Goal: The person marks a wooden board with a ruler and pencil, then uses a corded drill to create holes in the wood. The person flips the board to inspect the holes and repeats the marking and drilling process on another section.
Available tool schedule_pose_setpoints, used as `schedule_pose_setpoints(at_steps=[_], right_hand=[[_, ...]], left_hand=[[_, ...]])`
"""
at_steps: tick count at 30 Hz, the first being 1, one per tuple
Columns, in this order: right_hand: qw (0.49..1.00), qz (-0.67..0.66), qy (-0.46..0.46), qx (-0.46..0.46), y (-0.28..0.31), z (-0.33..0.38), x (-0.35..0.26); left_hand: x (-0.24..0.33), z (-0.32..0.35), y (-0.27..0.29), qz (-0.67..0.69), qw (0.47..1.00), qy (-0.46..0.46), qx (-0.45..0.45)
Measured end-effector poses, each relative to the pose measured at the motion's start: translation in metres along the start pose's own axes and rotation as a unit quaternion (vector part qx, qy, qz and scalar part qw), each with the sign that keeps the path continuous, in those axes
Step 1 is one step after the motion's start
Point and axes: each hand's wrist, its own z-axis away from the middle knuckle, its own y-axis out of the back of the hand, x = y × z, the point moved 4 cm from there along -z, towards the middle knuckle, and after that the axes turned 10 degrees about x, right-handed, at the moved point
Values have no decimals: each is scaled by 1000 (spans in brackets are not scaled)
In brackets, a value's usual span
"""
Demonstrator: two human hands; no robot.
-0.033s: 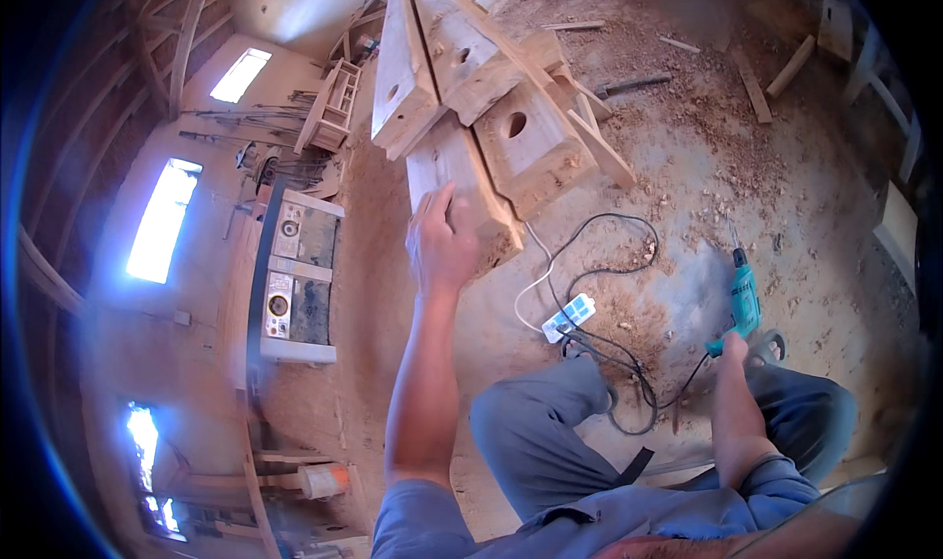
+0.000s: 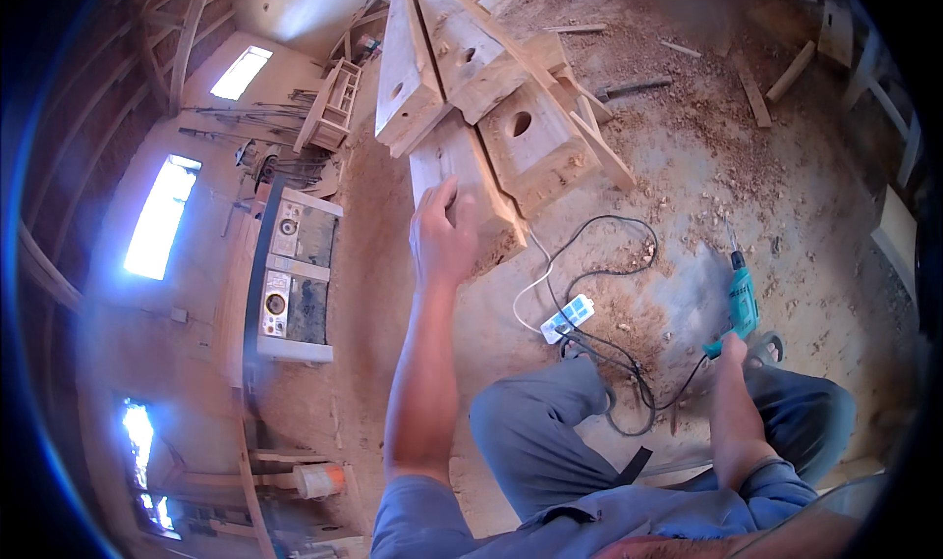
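Since the earlier frame, the whole view has shifted only slightly: the heavy timbers (image 2: 542, 161) sit a little further right, while the long pale-and-dark unit (image 2: 312, 308) by the wall has slid a touch left. That reads as a small head movement rather than the wood being moved, so the work stands essentially where it did. The timbers lie ahead of the person, in stepped pairs split by a dark lengthwise gap, with 3 round holes visible.

Against the wood, the left hand (image 2: 444, 240) has crept marginally leftward. It lies over the near end of the lower left timber, fingers loosely bent; the fingertips are hard to make out, so whether it presses on the wood or holds something small cannot be told.

The right hand (image 2: 732, 346) looks unchanged, closed around the handle of a teal drill (image 2: 744, 299) low on the person's right. The bit points away from the body, and the drill is well apart from the timbers, just as in the earlier frame.

Smaller still, a white-and-blue power strip (image 2: 568, 318) lies between the 2 hands, a black cable (image 2: 652, 402) looping near it across the chip-strewn floor (image 2: 638, 137).
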Motion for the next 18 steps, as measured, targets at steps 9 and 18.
schedule_pose_setpoints(at_steps=[9, 18], right_hand=[[866, -144, 464, -119, 31, 237, -279], [562, -137, 793, -190, 46, 497, -478]], left_hand=[[-82, -175, -21, 89, 995, 37, -6], [-87, -219, -77, -146, 987, -58, -23]])
